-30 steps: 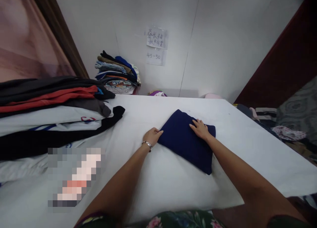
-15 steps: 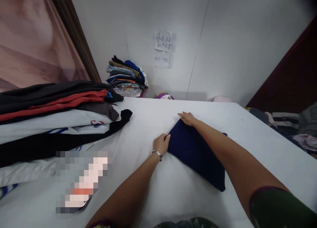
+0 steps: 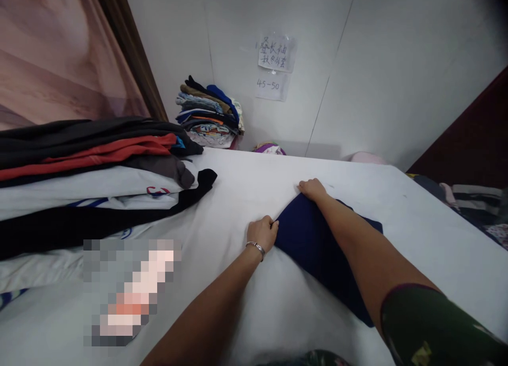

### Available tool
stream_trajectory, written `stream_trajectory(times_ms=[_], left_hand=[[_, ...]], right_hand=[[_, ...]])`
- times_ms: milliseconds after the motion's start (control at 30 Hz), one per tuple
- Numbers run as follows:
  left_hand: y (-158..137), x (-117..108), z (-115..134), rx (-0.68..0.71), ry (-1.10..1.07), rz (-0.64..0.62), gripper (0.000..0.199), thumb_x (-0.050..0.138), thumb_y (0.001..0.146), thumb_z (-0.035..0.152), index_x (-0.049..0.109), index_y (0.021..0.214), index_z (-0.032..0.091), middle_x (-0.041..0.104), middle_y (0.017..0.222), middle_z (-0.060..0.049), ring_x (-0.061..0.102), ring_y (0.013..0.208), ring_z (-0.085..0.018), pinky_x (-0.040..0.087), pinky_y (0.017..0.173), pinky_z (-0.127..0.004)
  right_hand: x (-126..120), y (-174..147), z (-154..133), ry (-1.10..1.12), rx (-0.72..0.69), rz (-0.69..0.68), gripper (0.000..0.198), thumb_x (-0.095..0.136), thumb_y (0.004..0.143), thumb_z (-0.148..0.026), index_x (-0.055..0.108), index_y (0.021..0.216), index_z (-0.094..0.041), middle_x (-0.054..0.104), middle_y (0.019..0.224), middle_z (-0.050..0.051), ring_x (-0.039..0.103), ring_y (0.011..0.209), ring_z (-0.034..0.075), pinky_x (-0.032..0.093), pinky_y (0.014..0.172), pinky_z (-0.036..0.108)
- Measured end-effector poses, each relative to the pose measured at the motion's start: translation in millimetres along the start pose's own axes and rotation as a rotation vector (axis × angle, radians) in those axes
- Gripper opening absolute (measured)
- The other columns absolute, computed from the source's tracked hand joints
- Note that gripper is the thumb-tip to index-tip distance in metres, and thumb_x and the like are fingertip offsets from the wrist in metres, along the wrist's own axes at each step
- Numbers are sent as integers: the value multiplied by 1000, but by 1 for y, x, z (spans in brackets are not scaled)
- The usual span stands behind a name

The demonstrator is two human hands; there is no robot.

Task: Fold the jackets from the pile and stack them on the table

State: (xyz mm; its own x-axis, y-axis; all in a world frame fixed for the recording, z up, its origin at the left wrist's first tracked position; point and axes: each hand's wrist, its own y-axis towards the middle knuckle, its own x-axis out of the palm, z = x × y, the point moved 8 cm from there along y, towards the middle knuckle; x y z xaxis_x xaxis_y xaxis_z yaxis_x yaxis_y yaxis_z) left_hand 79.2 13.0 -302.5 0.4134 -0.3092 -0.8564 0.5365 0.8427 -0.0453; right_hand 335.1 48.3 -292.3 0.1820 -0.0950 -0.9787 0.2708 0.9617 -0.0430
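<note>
A dark navy-blue folded garment [image 3: 307, 239] lies on the white-covered table [image 3: 246, 186] in front of me. Its exact kind cannot be made out. My left hand [image 3: 262, 232], with a metal bracelet at the wrist, is closed in a pinch on the garment's left corner. At the far corner, my right hand [image 3: 313, 189] has its fingers curled over the cloth and gripping it. My right forearm crosses above the garment and hides part of its middle. The near right end of the cloth reaches beneath that arm.
A large heap of clothes [image 3: 99, 154] in black, red, grey and white lies on the left. Behind it stands a stack of folded clothes [image 3: 210, 117] by the wall. A pixelated object [image 3: 135, 297] lies near left. More clothes [image 3: 472, 199] sit beyond the table's right edge.
My right hand's fingers have gone from stretched out to curled on the far corner. More of the garment now shows to the right of my forearm. The view has shifted slightly.
</note>
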Motion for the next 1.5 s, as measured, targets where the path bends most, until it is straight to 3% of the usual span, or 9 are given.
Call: stream_trajectory(times_ms=[300,467,767,900,1033,1233,1367,1433,1500], left_hand=[[-1,-1,2,0,110,-50,29,47,89,44,65,92,23,73,90,-6,66,91,-23,41,81,-34],[0,0,3,19,144,-61,30,47,89,45,66,93,23,73,90,-7,67,92,-24,41,82,-34],[3,-2,4,42,152,-25,36,39,90,46,66,87,23,73,89,-9,67,90,-25,41,77,-34],[4,-3,2,36,128,-9,37,38,90,48,66,85,23,73,88,-8,66,89,-25,41,73,-32],[5,-6,0,15,48,9,42,35,90,52,66,86,24,73,93,-8,65,90,-25,42,73,-32],[-7,-25,1,56,6,52,48,45,84,54,62,110,17,64,114,-12,63,96,-25,46,82,-34],[-40,-39,1,60,-57,109,44,50,81,54,60,104,18,63,111,-12,64,90,-24,49,80,-37],[-62,-25,-2,-60,-281,-22,41,52,80,55,58,96,18,66,101,-11,66,78,-22,51,71,-35],[-87,6,0,-255,-627,-268,42,55,79,57,55,95,18,67,99,-10,67,70,-20,53,65,-34]], right_hand=[[1,3,13,65,102,91,43,34,96,-43,60,119,-18,61,125,16,51,118,31,31,98,47],[4,-17,45,260,241,148,55,28,95,-52,40,140,-24,39,148,12,38,133,31,28,105,53],[36,-148,152,579,477,101,62,36,92,-56,47,138,-16,54,137,12,48,128,28,34,108,40],[50,-205,179,689,568,138,64,50,84,-60,54,133,-19,51,140,10,42,133,29,30,112,42],[63,-237,192,849,677,170,72,49,85,-60,43,141,-14,52,138,14,49,128,26,34,109,38],[65,-230,190,1079,704,200,81,59,81,-57,34,147,-16,52,137,16,59,113,24,47,95,35],[63,-207,189,1146,697,211,86,71,72,-48,38,144,-13,46,143,17,50,125,26,42,102,35],[63,-197,190,1165,696,218,83,73,69,-43,43,141,-13,45,144,16,47,127,27,39,105,36],[64,-190,190,1183,698,217,79,75,67,-38,48,136,-11,50,139,16,50,124,28,40,103,37]])
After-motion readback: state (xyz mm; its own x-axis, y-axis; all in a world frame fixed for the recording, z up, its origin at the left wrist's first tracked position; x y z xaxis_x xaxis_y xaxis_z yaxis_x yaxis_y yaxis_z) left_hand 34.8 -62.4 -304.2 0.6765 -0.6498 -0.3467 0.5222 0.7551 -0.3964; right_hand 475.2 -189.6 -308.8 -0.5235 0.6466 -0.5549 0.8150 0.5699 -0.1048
